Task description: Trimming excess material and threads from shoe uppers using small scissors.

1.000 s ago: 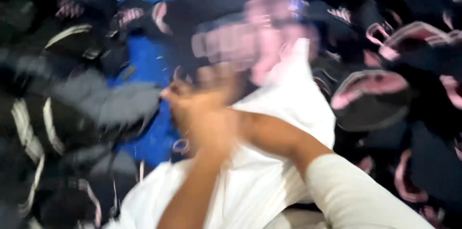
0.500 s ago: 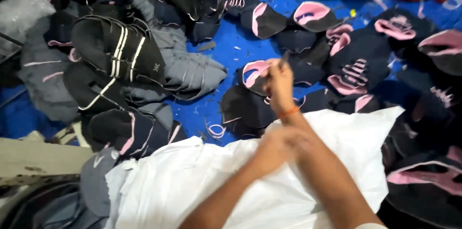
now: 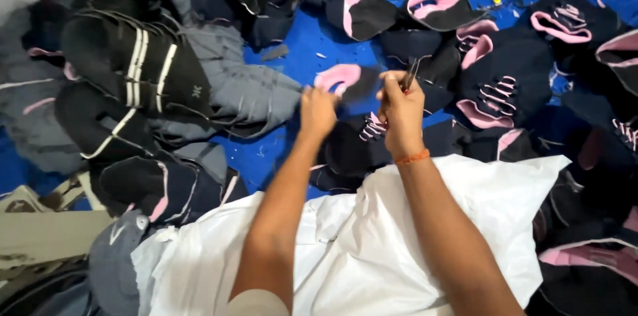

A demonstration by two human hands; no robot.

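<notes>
Left hand (image 3: pixel 318 111) pinches a black-and-pink shoe piece (image 3: pixel 345 80); right hand (image 3: pixel 401 111) grips small clippers (image 3: pixel 411 75); trimming appears midway, with many pieces left.

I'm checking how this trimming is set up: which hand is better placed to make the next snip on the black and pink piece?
Probably the right hand: it grips the small metal snips at the edge of the black and pink piece. The left hand only pinches that piece.

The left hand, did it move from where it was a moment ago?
Yes. The left hand was down over the white sack; it is now up past the sack's top edge, holding a black-and-pink piece beside the right hand.
</notes>
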